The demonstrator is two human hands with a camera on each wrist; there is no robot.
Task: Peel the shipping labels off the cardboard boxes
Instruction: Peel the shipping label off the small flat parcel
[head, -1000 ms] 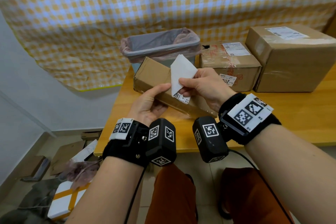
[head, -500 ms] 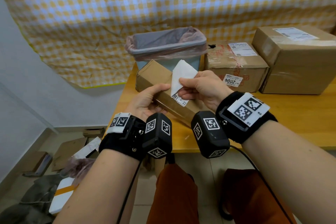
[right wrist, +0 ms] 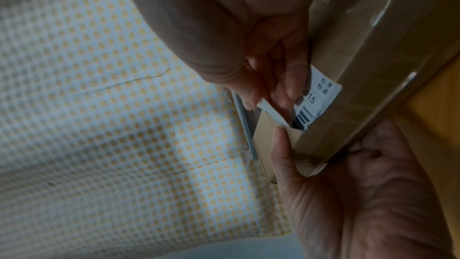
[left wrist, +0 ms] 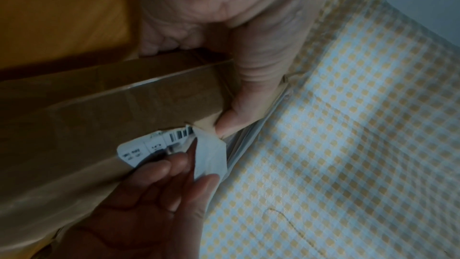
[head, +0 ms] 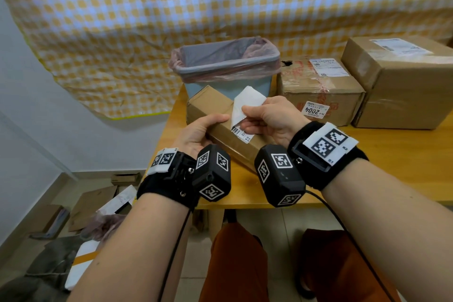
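Head view: the left hand point(head: 196, 132) grips the near end of the long box point(head: 215, 115), thumb laid along its top, fingers under it. The box sits tilted on the table point(head: 392, 154), its far end by the bin point(head: 225, 66). The right hand point(head: 267, 120) pinches the label point(head: 246, 106) between thumb and fingers. Most of the label stands lifted off the box, white back showing; only its barcode end is stuck on the box's side. Against the earlier pictures, the grip and the box's place are much the same, but the lifted flap is folded back further and less printed strip remains on the cardboard. Two more boxes point(head: 318, 95) with labels of their own stand to the right, well apart from the hands.

Left wrist view: the left hand point(left wrist: 239, 50) wraps the box point(left wrist: 112, 105) at its end, thumb tip by the label point(left wrist: 154, 145). The right hand's fingers point(left wrist: 174, 166) hold the peeled flap.

Right wrist view: the right hand point(right wrist: 273, 66) nips the label point(right wrist: 316, 97) just above the barcode; the left hand point(right wrist: 361, 194) cradles the box point(right wrist: 373, 66) from below.
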